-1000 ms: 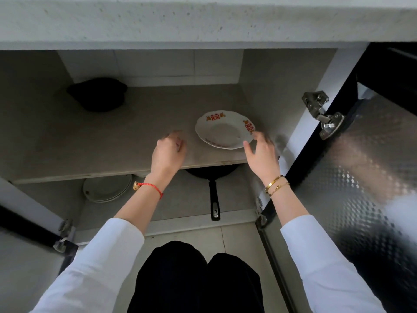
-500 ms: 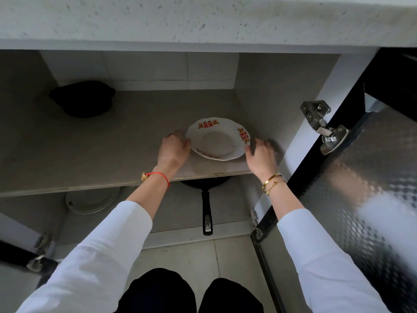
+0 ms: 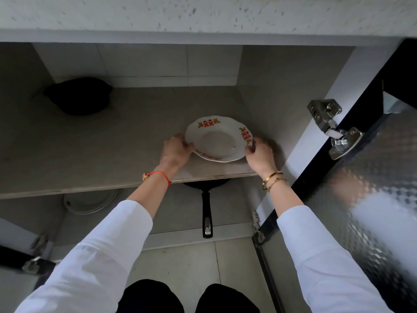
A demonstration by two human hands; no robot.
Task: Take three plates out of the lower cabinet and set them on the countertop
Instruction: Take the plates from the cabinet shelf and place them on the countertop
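A white plate (image 3: 217,139) with red and gold marks on its scalloped rim sits on the cabinet's middle shelf (image 3: 108,150), towards the right. My left hand (image 3: 174,152) grips its left rim with curled fingers. My right hand (image 3: 259,155) grips its right rim. The speckled countertop (image 3: 203,12) runs across the top of the view, above the cabinet opening. More pale plates (image 3: 90,201) lie stacked on the cabinet floor at the left, partly hidden by the shelf.
A black pot or bowl (image 3: 77,96) sits at the shelf's back left. A black frying pan (image 3: 207,213) lies on the cabinet floor, handle pointing out. The open right door (image 3: 372,188) with its metal hinge (image 3: 334,127) stands close to my right arm. Tiled floor lies below.
Both hands moved in from either side of the plate and closed on its rim. The plate looks slightly raised and tilted towards me.
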